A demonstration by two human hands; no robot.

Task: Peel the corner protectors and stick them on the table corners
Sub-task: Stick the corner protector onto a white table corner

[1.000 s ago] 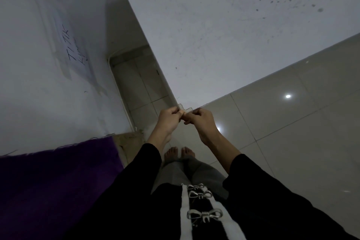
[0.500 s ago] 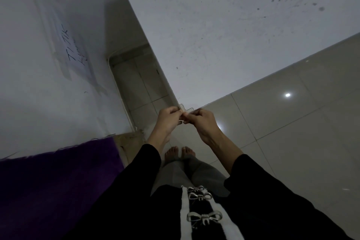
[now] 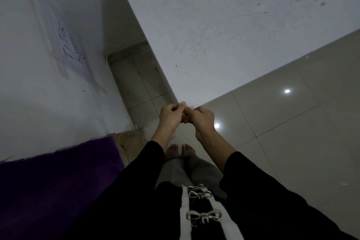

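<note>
A white table (image 3: 224,35) fills the upper middle, and its near corner points down at my hands. A small clear corner protector (image 3: 187,107) is pinched between both hands just below that corner; most of it is hidden by my fingers. My left hand (image 3: 170,116) grips it from the left with curled fingers. From the right, my right hand (image 3: 201,118) pinches it with thumb and fingertips. The two hands touch each other.
A white wall (image 3: 39,83) with a taped paper note stands at the left. A purple cloth (image 3: 58,181) lies at the lower left beside a cardboard piece (image 3: 130,140). Glossy floor tiles (image 3: 292,122) spread to the right. My bare feet (image 3: 180,150) stand below the hands.
Both hands have stayed together at the table corner, with the fingers working slightly on the clear protector. The protector looks more covered by the fingers now.
</note>
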